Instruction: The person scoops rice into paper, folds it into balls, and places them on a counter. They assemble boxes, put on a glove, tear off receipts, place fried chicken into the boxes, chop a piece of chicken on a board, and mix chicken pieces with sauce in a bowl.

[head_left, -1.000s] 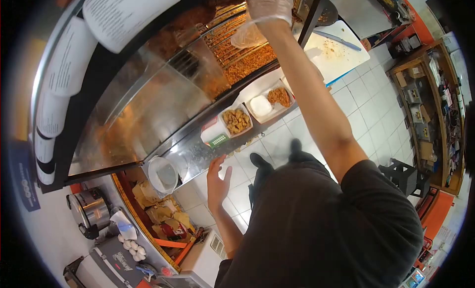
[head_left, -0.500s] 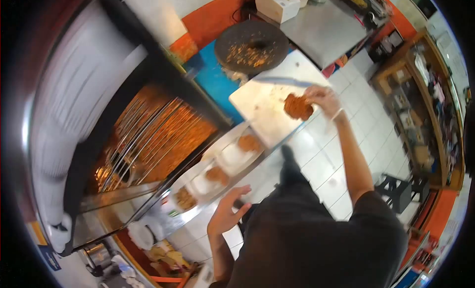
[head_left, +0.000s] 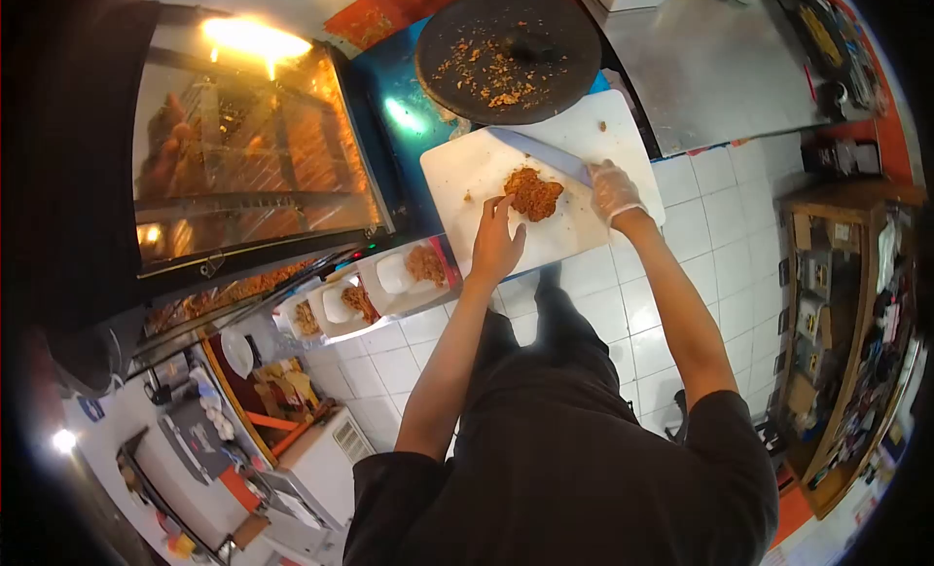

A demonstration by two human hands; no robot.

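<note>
A piece of fried chicken [head_left: 532,195] with a rough brown crust lies on the white cutting board [head_left: 584,237]. My right hand [head_left: 615,192], in a clear plastic glove, is closed at the handle end of a large knife [head_left: 545,155]. The blade points left and lies along the far side of the chicken. My bare left hand [head_left: 496,240] reaches over the board's near left edge, fingers apart, with the fingertips right at the chicken's left side. The knife's handle is hidden inside my right hand.
Behind the board stands a dark stone mortar [head_left: 467,55] with crumbs in it. Left of the board are paper trays [head_left: 428,288] with white rice and fried food. A lit glass display case [head_left: 263,147] stands beyond them. A steel counter [head_left: 710,65] is at the back right.
The chicken has gone from my right hand onto the board, and that hand has taken hold of the knife. My left hand has come up to the chicken. The view has turned.
</note>
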